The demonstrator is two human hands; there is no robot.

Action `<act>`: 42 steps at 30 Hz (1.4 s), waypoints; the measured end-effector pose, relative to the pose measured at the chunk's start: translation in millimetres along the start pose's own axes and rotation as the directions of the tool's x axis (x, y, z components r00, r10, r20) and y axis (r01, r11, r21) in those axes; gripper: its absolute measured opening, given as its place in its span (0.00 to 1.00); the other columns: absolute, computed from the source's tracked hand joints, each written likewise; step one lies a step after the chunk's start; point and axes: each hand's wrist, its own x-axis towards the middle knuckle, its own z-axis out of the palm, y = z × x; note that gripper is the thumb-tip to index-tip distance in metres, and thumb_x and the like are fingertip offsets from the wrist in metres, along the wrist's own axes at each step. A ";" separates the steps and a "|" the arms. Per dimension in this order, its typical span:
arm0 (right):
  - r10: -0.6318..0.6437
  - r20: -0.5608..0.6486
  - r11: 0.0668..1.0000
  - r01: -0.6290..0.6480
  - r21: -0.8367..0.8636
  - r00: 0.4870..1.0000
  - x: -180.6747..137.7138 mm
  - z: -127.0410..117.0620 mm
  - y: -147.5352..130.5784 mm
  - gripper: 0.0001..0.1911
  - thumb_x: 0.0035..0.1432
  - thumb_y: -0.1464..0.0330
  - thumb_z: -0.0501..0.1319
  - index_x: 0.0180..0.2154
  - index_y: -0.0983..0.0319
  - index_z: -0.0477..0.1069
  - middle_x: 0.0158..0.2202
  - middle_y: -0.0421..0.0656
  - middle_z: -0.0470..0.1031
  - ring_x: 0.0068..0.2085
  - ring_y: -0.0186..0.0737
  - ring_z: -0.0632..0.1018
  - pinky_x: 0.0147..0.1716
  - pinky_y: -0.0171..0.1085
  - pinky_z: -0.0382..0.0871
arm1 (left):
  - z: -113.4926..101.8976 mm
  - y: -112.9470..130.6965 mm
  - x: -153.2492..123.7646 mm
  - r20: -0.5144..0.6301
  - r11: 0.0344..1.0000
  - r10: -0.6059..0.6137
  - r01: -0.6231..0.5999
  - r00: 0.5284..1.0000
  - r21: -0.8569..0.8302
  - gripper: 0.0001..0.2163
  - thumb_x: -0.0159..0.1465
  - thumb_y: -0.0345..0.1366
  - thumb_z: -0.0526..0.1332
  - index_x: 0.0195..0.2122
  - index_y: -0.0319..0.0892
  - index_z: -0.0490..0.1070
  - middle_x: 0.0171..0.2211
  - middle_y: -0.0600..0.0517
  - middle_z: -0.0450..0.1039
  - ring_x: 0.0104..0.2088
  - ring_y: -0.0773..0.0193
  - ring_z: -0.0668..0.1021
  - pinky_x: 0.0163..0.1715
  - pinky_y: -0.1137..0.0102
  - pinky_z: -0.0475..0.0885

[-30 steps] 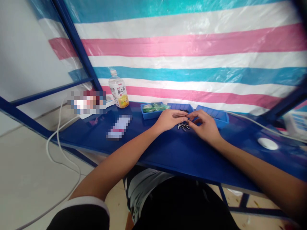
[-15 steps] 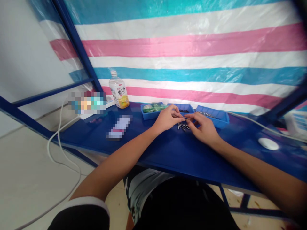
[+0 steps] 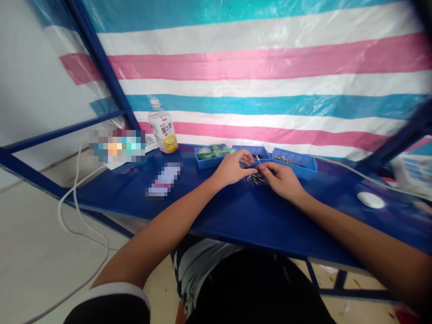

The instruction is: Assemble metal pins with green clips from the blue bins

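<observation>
My left hand and my right hand meet fingertip to fingertip over a small heap of thin metal pins on the blue table. Both hands are pinched closed on something too small to make out. Just behind them stand three blue trays: the left tray holds green pieces, the middle tray dark bits, the right tray more metal parts.
A drink bottle stands at the back left, with a flat blurred packet in front of it. A white round object lies at the right. White cables hang off the left edge. A striped sheet covers the back.
The hands have drawn closer together over the pins, the right hand sliding left. The view has shifted slightly.
</observation>
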 end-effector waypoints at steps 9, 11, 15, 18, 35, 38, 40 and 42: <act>0.414 -0.179 0.782 -0.248 0.571 0.892 5.9 -8.7 9.9 0.23 0.64 0.45 0.67 0.40 0.58 0.81 0.30 0.42 0.79 0.25 0.34 0.73 0.20 0.32 0.62 | -7.4 -1.3 -4.3 0.231 0.892 0.017 -0.119 0.973 0.437 0.16 0.65 0.38 0.71 0.53 0.40 0.80 0.52 0.44 0.84 0.52 0.53 0.84 0.57 0.60 0.77; 0.476 -0.189 0.729 -0.265 0.631 0.859 6.5 -11.0 10.9 0.24 0.62 0.43 0.69 0.39 0.58 0.80 0.30 0.42 0.79 0.25 0.34 0.74 0.18 0.31 0.61 | -9.9 0.5 -4.4 0.240 0.885 0.015 -0.125 0.971 0.448 0.17 0.66 0.36 0.70 0.55 0.40 0.79 0.54 0.44 0.83 0.52 0.54 0.84 0.58 0.60 0.77; 0.504 -0.161 0.725 -0.314 0.613 0.849 6.8 -13.4 17.0 0.29 0.62 0.39 0.67 0.32 0.59 0.77 0.24 0.43 0.77 0.20 0.34 0.71 0.14 0.32 0.59 | -16.1 2.0 -5.4 0.251 0.870 -0.020 -0.107 0.968 0.482 0.19 0.65 0.32 0.68 0.57 0.39 0.79 0.54 0.43 0.83 0.52 0.53 0.84 0.59 0.58 0.78; 0.442 -0.142 0.788 -0.308 0.533 0.886 5.3 -12.1 19.9 0.29 0.64 0.39 0.65 0.30 0.58 0.76 0.21 0.42 0.74 0.18 0.34 0.70 0.15 0.34 0.62 | -18.9 -2.2 -5.7 0.244 0.875 -0.077 -0.052 0.967 0.481 0.21 0.63 0.27 0.66 0.58 0.40 0.78 0.52 0.45 0.84 0.49 0.56 0.85 0.55 0.61 0.80; 0.196 -0.073 0.947 -0.170 0.272 0.978 -0.5 -4.9 15.7 0.30 0.67 0.38 0.60 0.34 0.57 0.77 0.24 0.43 0.78 0.21 0.39 0.75 0.21 0.39 0.70 | -10.9 -5.4 -1.6 0.136 0.915 0.051 -0.100 0.989 0.391 0.24 0.59 0.20 0.60 0.55 0.41 0.81 0.47 0.46 0.85 0.42 0.60 0.85 0.50 0.63 0.80; 0.142 -0.053 0.953 -0.122 0.277 0.988 -2.0 -1.1 12.9 0.25 0.65 0.42 0.65 0.39 0.57 0.77 0.31 0.44 0.81 0.29 0.42 0.79 0.26 0.40 0.74 | -8.9 3.4 -1.5 0.060 0.972 0.044 -0.057 0.997 0.228 0.22 0.61 0.20 0.60 0.52 0.43 0.82 0.48 0.48 0.85 0.45 0.62 0.84 0.51 0.64 0.81; 0.093 -0.053 0.956 -0.074 0.285 0.994 -3.8 1.7 8.8 0.22 0.63 0.45 0.70 0.43 0.56 0.77 0.36 0.45 0.82 0.36 0.45 0.82 0.31 0.41 0.77 | -7.2 9.1 -1.8 0.028 0.991 0.023 -0.026 0.999 0.134 0.17 0.63 0.21 0.61 0.47 0.43 0.84 0.47 0.48 0.84 0.46 0.63 0.84 0.50 0.64 0.81; 0.039 -0.050 0.962 -0.023 0.273 0.998 -5.8 3.8 3.4 0.20 0.62 0.48 0.71 0.43 0.57 0.76 0.39 0.46 0.82 0.41 0.47 0.83 0.35 0.42 0.79 | -5.2 12.4 -2.0 0.011 0.999 -0.009 0.009 1.000 0.032 0.12 0.64 0.23 0.63 0.43 0.41 0.84 0.46 0.47 0.84 0.45 0.62 0.84 0.49 0.64 0.81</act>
